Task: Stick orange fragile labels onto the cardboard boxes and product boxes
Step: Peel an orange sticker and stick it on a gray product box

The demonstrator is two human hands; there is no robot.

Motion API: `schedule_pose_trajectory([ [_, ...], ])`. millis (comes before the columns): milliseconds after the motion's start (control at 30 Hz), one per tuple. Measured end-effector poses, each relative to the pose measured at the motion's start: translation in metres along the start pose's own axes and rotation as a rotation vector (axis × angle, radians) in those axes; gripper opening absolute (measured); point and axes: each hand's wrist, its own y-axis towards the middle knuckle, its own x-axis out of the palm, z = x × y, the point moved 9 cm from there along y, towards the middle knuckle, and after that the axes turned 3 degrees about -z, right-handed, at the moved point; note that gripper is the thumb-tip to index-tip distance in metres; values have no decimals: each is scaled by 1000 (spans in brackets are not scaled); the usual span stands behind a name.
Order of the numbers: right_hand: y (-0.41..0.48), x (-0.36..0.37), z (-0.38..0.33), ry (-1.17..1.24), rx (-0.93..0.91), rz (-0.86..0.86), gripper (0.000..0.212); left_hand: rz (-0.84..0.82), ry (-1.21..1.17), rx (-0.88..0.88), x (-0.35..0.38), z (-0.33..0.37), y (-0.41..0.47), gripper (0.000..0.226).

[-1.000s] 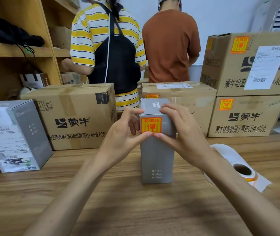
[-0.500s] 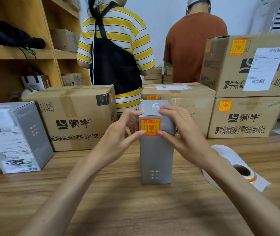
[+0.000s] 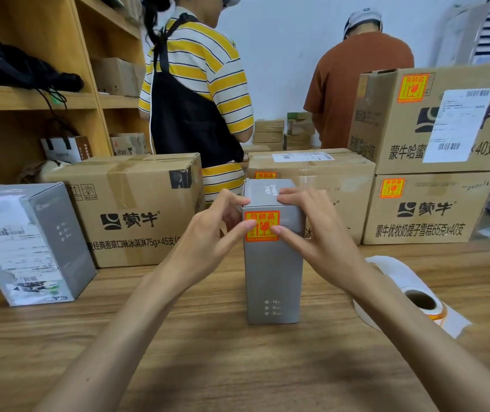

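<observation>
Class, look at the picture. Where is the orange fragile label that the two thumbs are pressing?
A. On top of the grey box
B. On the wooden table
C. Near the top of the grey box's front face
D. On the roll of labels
C: both thumbs press the orange label flat on the upright grey box, high on its front face.

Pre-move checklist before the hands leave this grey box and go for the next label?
1. Orange label on the front of the grey box, near the top: ok.
2. Label edges fully pressed flat: cannot tell, both thumbs cover its side edges.
3. Box upright on the table: ok.
4. Left hand and right hand steady the box, fingers on its top: ok.
5. Label roll on the table to the right of the box: ok.
6. Grey box at left shows no orange label: not ok.
</observation>
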Motion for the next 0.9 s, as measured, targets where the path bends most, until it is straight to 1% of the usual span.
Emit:
schedule_pose_trajectory([
  [100, -4, 3, 1, -17, -40, -47, 54, -36, 24, 8, 2, -2, -5, 45],
  [167, -5, 4, 1, -21, -59, -72, 58, -54, 36, 6, 3, -4, -7, 53],
  [300, -5, 3, 1, -28, -51, -96, 62, -43, 14, -9, 3, -6, -7, 56],
  [367, -6, -1, 2, 61, 28, -71, 66, -30, -24, -28, 3, -8, -9, 56],
  [433, -10, -10, 14, 235, 163, 5, 68, -30, -84, -63, 3, -13, -11, 56],
  [500, -13, -15, 34, 392, 307, 71, 65, -42, -131, -94, -1, -21, -12, 54],
  [600, -17, -7, 66, 501, 496, 48, 77, -40, -137, -151, -12, -35, -13, 55],
  [667, -19, 4, 79, 537, 591, -3, 85, 24, -115, -202, -19, -42, -16, 58],
  [733, -20, 18, 89, 571, 646, -58, 93, 196, -15, -218, -29, -41, -24, 57],
  [800, -20, 29, 93, 584, 666, -106, 98, 360, 49, -225, -28, -36, -40, 49],
  [833, -21, 33, 93, 592, 668, -125, 99, 381, 58, -232, -21, -34, -49, 49],
  [867, -22, 36, 93, 602, 669, -140, 95, 360, 58, -244, -9, -32, -56, 54],
  [900, -23, 39, 92, 607, 664, -147, 84, 317, 55, -269, 5, -33, -63, 64],
])
